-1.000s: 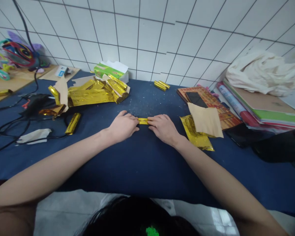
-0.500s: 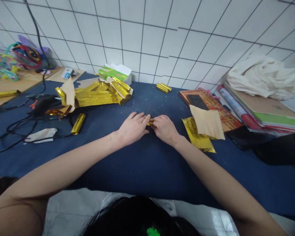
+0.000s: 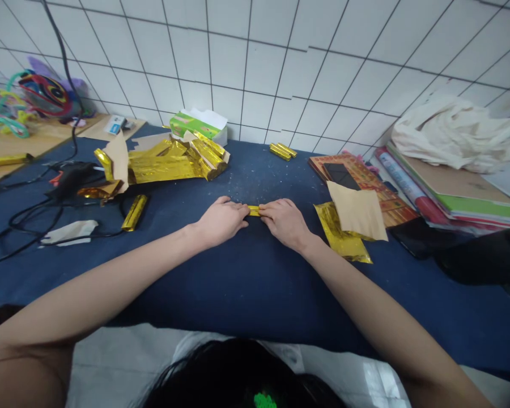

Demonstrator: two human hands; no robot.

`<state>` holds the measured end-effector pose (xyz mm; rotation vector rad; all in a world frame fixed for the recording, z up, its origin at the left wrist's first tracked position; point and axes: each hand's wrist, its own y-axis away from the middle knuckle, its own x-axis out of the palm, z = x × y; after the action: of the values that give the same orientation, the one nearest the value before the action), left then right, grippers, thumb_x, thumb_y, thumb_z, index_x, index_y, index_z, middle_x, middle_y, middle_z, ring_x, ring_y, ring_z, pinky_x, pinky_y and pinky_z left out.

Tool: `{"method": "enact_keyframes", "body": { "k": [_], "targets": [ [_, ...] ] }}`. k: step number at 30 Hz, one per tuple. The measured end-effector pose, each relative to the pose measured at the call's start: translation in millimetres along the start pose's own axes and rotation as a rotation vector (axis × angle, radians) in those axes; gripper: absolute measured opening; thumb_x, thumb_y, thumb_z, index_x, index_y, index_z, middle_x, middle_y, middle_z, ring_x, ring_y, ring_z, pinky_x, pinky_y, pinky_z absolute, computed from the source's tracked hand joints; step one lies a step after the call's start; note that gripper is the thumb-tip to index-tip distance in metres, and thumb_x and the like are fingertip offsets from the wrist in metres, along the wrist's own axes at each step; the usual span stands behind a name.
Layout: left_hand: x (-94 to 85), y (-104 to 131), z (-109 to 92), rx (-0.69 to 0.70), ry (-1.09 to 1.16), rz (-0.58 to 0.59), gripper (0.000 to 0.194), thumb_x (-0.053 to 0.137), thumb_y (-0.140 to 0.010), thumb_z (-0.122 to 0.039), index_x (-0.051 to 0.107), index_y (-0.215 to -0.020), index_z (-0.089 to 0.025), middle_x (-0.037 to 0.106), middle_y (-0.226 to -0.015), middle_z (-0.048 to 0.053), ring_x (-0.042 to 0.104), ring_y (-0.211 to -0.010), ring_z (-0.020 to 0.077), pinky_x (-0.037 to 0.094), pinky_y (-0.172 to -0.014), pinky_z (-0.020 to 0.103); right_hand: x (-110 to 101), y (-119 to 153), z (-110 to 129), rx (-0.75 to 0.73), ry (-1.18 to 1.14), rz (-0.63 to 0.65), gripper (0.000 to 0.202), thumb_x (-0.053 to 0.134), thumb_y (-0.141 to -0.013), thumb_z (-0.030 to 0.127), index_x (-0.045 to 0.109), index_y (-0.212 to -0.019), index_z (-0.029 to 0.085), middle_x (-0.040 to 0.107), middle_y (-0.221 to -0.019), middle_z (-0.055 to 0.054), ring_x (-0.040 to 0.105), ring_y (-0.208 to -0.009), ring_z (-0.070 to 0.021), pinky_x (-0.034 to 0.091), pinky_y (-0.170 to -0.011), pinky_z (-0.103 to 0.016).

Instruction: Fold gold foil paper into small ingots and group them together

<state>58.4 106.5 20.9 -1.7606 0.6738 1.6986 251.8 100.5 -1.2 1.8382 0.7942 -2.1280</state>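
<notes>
A narrow gold foil strip (image 3: 254, 211) lies across the middle of the blue cloth, with its ends hidden under fingers. My left hand (image 3: 223, 220) is closed over its left end. On the right end, my right hand (image 3: 284, 222) presses with its fingers together. Beyond them, small gold rolls (image 3: 283, 151) lie side by side near the wall. To the right is crumpled gold foil (image 3: 344, 241) partly under a tan paper square (image 3: 360, 212). A single gold roll (image 3: 135, 213) rests to the left.
Gold sheets (image 3: 165, 169) lie before a green tissue box (image 3: 198, 126) at the back left. A black glue gun (image 3: 72, 180) and looped cable are at left. Stacked books (image 3: 459, 192) bearing a white cloth (image 3: 457, 133) stand at right.
My left hand has slid left along the strip, opening a gap between the hands where more gold shows. My right hand has hardly moved.
</notes>
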Motion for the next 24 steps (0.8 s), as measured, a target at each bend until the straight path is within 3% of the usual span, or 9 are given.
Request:
{"method": "enact_keyframes", "body": {
  "k": [4,12,16,24],
  "targets": [
    [-3.2,-11.6,1.0,0.003,-0.012,0.001,0.018,0.047,-0.085,-0.021,0.064,-0.088,-0.015,0.065,-0.091,0.008,0.06,-0.09,0.0204,0.038,-0.084,0.034,-0.1,-2.7,0.6,0.0,-0.002,-0.007,0.022,0.047,-0.085,0.02,0.067,-0.096,0.019,0.067,-0.1,-0.005,0.055,-0.091,-0.0198,0.038,-0.083,-0.034],
    [5.8,-21.2,16.4,-0.058,0.157,-0.061,0.024,0.046,-0.081,-0.016,0.069,-0.088,-0.017,0.063,-0.086,0.007,0.058,-0.081,0.0177,0.043,-0.074,0.028,-6.2,-10.8,-0.6,0.053,-0.093,0.021,0.024,0.044,-0.086,0.019,0.068,-0.086,0.02,0.066,-0.094,-0.004,0.053,-0.086,-0.0178,0.044,-0.075,-0.029],
    [0.9,-34.5,27.4,-0.128,0.36,0.042,0.022,0.05,-0.076,-0.014,0.069,-0.087,-0.016,0.067,-0.086,0.004,0.06,-0.079,0.0156,0.042,-0.072,0.024,-8.5,-21.8,-8.1,0.129,-0.175,0.084,0.019,0.05,-0.082,0.019,0.069,-0.081,0.02,0.064,-0.092,-0.003,0.054,-0.084,-0.0166,0.042,-0.078,-0.029],
    [-10.7,-52.8,36.3,-0.151,0.408,0.183,0.019,0.057,-0.07,-0.013,0.067,-0.085,-0.011,0.066,-0.075,0.002,0.057,-0.066,0.0114,0.039,-0.061,0.02,-7.9,-40.0,-23.0,0.214,-0.281,0.207,0.012,0.058,-0.075,0.02,0.065,-0.084,0.018,0.065,-0.086,-0.002,0.057,-0.077,-0.014,0.042,-0.069,-0.024]
  ]
}}
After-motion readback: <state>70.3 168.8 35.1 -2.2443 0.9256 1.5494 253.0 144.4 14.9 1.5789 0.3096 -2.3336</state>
